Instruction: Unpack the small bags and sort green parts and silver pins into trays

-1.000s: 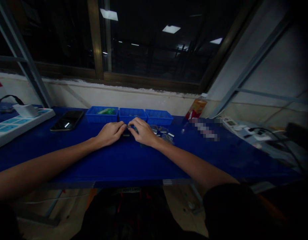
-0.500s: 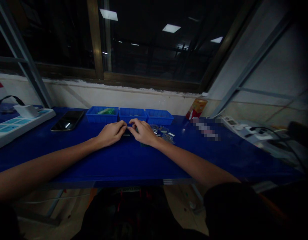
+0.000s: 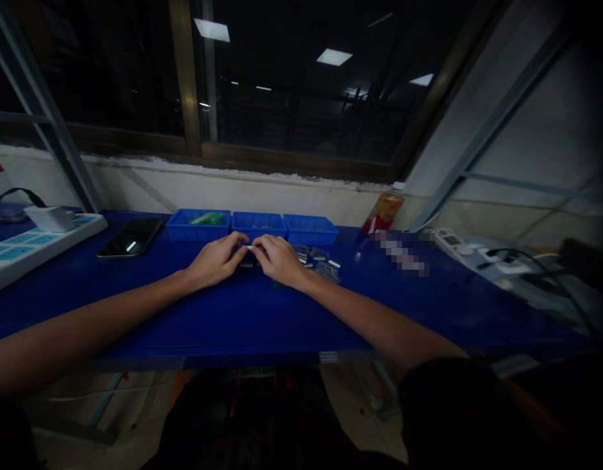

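Observation:
My left hand (image 3: 217,261) and my right hand (image 3: 280,258) meet over the middle of the blue table (image 3: 223,320). Between their fingertips is a small, light-coloured strip (image 3: 249,247), pinched from both sides; it is too small to name. Beneath the hands another small flat piece (image 3: 246,265) lies on the tabletop. To the right of my right hand are several small metallic pieces (image 3: 334,264) and clear plastic bags (image 3: 327,271), partly hidden behind that hand.
Three blue bins stand behind my hands: the left bin (image 3: 199,233) holds green material, then a middle bin (image 3: 259,233) and a right bin (image 3: 311,239). A phone (image 3: 130,237) and a power strip (image 3: 46,245) lie left. An orange-red package (image 3: 383,213) stands right.
The fingers of my right hand have closed in toward my left fingertips, and the light strip now shows between them. The bins and phone stay in place.

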### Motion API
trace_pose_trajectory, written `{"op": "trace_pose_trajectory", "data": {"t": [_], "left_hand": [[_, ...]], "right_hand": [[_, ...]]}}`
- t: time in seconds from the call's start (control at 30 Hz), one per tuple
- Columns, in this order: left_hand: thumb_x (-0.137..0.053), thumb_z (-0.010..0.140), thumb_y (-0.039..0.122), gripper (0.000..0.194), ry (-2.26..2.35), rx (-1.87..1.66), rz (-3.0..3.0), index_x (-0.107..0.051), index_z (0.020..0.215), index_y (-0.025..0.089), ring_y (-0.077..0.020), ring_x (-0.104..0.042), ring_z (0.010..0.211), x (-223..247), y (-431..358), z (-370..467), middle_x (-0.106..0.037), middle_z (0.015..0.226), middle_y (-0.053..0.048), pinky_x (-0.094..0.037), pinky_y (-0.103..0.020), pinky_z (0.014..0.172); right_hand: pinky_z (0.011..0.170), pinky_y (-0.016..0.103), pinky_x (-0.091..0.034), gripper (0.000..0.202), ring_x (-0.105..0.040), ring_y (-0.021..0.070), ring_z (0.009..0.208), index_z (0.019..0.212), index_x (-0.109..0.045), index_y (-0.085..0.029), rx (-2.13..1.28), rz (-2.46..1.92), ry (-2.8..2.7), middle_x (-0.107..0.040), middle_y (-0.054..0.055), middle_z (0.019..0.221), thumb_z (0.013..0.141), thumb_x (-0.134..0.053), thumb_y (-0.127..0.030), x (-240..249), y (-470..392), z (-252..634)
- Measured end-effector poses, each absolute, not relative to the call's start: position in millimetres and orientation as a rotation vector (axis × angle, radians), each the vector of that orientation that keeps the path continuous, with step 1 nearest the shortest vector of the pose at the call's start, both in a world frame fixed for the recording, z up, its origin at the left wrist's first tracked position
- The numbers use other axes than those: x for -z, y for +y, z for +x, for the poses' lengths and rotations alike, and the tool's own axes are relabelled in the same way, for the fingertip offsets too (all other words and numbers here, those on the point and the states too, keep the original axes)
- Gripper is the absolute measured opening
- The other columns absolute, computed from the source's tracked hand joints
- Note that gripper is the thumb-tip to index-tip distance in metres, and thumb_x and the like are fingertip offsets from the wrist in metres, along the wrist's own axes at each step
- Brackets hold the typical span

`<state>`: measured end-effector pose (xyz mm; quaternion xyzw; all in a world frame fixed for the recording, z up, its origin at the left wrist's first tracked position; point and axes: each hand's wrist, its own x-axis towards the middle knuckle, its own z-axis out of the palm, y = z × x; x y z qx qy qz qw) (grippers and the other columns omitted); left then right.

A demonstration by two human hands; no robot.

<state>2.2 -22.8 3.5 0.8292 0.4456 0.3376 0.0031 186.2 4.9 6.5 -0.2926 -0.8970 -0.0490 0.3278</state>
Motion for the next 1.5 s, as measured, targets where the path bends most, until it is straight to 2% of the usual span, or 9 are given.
{"op": "trace_pose_trajectory", "data": {"t": [0.07,0.3,0.63,0.73,0.83,1.0,1.2,1.33,1.5], "left_hand": [[-0.042,0.087,0.033,0.028,1.387,-1.073,2.584,-0.047,0.108,0.016,-0.0163,-0.06,0.073,-3.3,-23.9,3.0,-0.062,0.089,-0.006,-0.045,-0.028,0.063],[-0.036,0.089,0.03,0.019,1.4,-1.104,2.622,-0.051,0.091,0.017,-0.0174,-0.057,0.076,-3.6,-21.9,2.6,-0.06,0.084,-0.005,-0.044,-0.031,0.068],[-0.043,0.086,0.034,0.021,1.395,-1.075,2.608,-0.052,0.094,0.016,-0.0149,-0.056,0.068,-4.2,-24.7,3.7,-0.06,0.083,-0.004,-0.043,-0.026,0.061],[-0.038,0.088,0.032,0.022,1.422,-1.085,2.62,-0.052,0.092,0.016,-0.0167,-0.056,0.073,-4.6,-24.3,3.9,-0.06,0.082,-0.005,-0.043,-0.028,0.065],[-0.032,0.09,0.032,0.026,1.43,-1.051,2.639,-0.053,0.086,0.016,-0.017,-0.057,0.07,-5.6,-23.4,3.4,-0.06,0.076,-0.005,-0.042,-0.028,0.065],[-0.029,0.092,0.032,0.033,1.449,-0.955,2.654,-0.052,0.074,0.016,-0.0156,-0.055,0.061,-7.1,-23.6,1.9,-0.057,0.065,-0.003,-0.04,-0.027,0.06],[-0.04,0.088,0.035,0.026,1.36,-1.068,2.589,-0.052,0.101,0.016,-0.0144,-0.058,0.066,-5.7,-25.8,3.1,-0.063,0.077,-0.003,-0.042,-0.024,0.06],[-0.042,0.087,0.034,0.024,1.372,-1.087,2.638,-0.053,0.099,0.016,-0.0144,-0.058,0.066,-4.4,-25.6,3.1,-0.063,0.078,-0.003,-0.042,-0.025,0.06],[-0.033,0.091,0.031,0.026,1.415,-1.072,2.645,-0.054,0.091,0.016,-0.0166,-0.059,0.071,-6.4,-25.2,2.3,-0.062,0.079,-0.004,-0.043,-0.028,0.066]], "right_hand": [[0.072,0.029,-0.035,0.018,-0.056,0.0168,0.081,0.09,-0.053,-0.018,0.132,-0.787,-2.342,-0.063,0.005,0.084,0.09,-0.039,-0.03,-6.6,4.9,186.2],[0.07,0.028,-0.034,0.018,-0.058,0.016,0.078,0.088,-0.054,-0.018,0.106,-0.779,-2.362,-0.064,0.004,0.081,0.09,-0.041,-0.03,-6.5,4.0,186.1],[0.071,0.028,-0.035,0.022,-0.058,0.0164,0.078,0.088,-0.052,-0.018,0.102,-0.844,-2.347,-0.063,0.004,0.079,0.092,-0.033,-0.029,-7.7,4.2,185.6],[0.071,0.029,-0.036,0.02,-0.057,0.0165,0.076,0.098,-0.049,-0.018,0.047,-0.83,-2.347,-0.062,0.003,0.079,0.089,-0.04,-0.034,-8.5,3.1,185.9],[0.072,0.029,-0.037,0.028,-0.057,0.0166,0.079,0.108,-0.045,-0.018,0.032,-0.775,-2.348,-0.061,0.004,0.085,0.085,-0.049,-0.033,-8.4,2.4,186.4],[0.072,0.028,-0.035,0.016,-0.055,0.0156,0.082,0.096,-0.05,-0.018,0.118,-0.699,-2.398,-0.06,0.005,0.09,0.088,-0.042,-0.029,-8.0,2.3,186.2],[0.07,0.028,-0.033,0.024,-0.054,0.016,0.079,0.084,-0.053,-0.017,0.179,-0.797,-2.354,-0.061,0.005,0.081,0.092,-0.033,-0.027,-6.8,6.0,185.0],[0.071,0.028,-0.034,0.026,-0.054,0.016,0.078,0.084,-0.053,-0.017,0.156,-0.824,-2.351,-0.061,0.005,0.079,0.092,-0.031,-0.029,-7.1,6.5,185.7],[0.072,0.029,-0.035,0.024,-0.054,0.0156,0.078,0.1,-0.051,-0.018,0.113,-0.747,-2.335,-0.06,0.003,0.082,0.087,-0.044,-0.037,-10.6,2.4,187.8]]}}
